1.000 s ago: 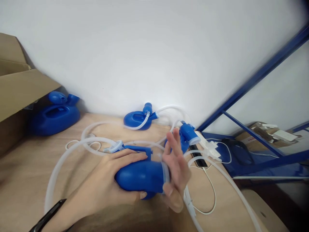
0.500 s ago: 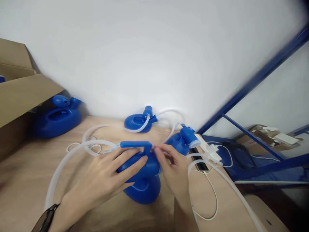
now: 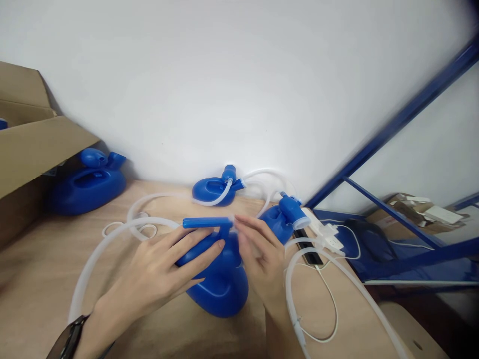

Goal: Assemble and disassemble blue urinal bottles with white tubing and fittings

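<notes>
In the head view, my left hand (image 3: 160, 271) is wrapped around a blue plastic urinal head (image 3: 202, 223) with a flat bar on top. Beneath it stands a blue urinal bottle (image 3: 226, 294); whether the two are joined is hidden. Beside the bar's right end, the fingers of my right hand (image 3: 264, 257) are pinched together, with a pale, blurred bit at the fingertips that I cannot make out. A translucent hose (image 3: 93, 264) curves around on the left, its far end reaching behind my left hand. Another hose (image 3: 359, 281) loops on the right.
Against the wall sit a blue bottle with a hose (image 3: 213, 192) and another blue bottle (image 3: 275, 223). A further bottle (image 3: 90, 187) rests by a cardboard box (image 3: 48, 142). On the right lie a phone (image 3: 313, 257), a white power strip (image 3: 331, 239) and cables, beside a blue metal frame (image 3: 396, 119).
The urinal head has shifted slightly left together with both hands. My right fingertips have moved up onto the bar's right end. The right hose has shifted a little.
</notes>
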Motion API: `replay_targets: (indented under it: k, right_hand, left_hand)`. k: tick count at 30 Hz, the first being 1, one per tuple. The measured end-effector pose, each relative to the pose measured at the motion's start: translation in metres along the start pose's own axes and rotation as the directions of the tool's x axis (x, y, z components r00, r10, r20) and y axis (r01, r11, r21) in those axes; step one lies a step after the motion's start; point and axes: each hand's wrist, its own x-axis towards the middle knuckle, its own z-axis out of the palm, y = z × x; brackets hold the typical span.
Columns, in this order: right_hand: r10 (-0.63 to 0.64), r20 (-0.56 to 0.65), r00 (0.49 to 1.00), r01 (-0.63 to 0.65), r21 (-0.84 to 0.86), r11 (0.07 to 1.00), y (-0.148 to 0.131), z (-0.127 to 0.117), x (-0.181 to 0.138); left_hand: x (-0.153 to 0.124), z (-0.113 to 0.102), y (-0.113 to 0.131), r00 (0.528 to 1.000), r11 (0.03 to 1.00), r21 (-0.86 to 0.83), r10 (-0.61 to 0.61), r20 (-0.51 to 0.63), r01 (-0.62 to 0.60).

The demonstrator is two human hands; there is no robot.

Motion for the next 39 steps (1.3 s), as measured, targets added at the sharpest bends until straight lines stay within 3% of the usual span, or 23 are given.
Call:
replay_targets:
  k: [4,10,13,17,19,21,26,34,39]
  right_hand:
    - [-0.035,-0.047,0.998,0.039,0.091,0.995,-0.006,-0.003,0.007]
    - [0.164,-0.067,0.984,-0.139,0.283,0.949,-0.005,0.001,0.01]
    - [0.276,-0.031,0.961,-0.233,0.455,0.859,0.007,0.006,0.008]
    - [0.405,0.143,0.903,-0.396,0.639,0.659,0.02,0.009,0.008]
    - [0.424,0.192,0.885,-0.435,0.667,0.605,0.023,0.009,0.01]
    - [0.423,0.191,0.886,-0.438,0.644,0.627,0.021,0.006,0.011]
    - [0.387,0.091,0.917,-0.379,0.497,0.781,0.008,0.0,0.013]
    - [0.337,-0.018,0.941,-0.303,0.399,0.866,0.005,0.005,0.011]
    - [0.275,0.013,0.961,-0.268,0.271,0.925,0.004,0.002,0.007]
  left_hand:
    - [0.004,-0.002,0.001,0.999,0.999,-0.047,0.023,-0.027,-0.024]
    - [0.004,0.0,0.003,0.998,0.998,-0.042,0.051,-0.033,-0.053]
    - [0.003,0.001,0.004,0.998,0.997,-0.042,0.056,-0.034,-0.057]
    - [0.005,0.0,0.004,0.998,0.998,-0.022,0.057,-0.027,-0.058]
    - [0.005,0.0,0.004,0.997,0.997,0.005,0.073,-0.012,-0.073]
    - [0.005,0.002,0.004,0.996,0.995,0.03,0.09,0.001,-0.09]
    - [0.003,0.006,0.002,0.996,0.992,0.082,0.093,0.018,-0.094]
    - [0.011,0.008,0.006,0.987,0.968,0.202,0.156,-0.022,-0.149]
    - [0.013,0.008,0.009,0.987,0.971,0.184,0.157,-0.028,-0.149]
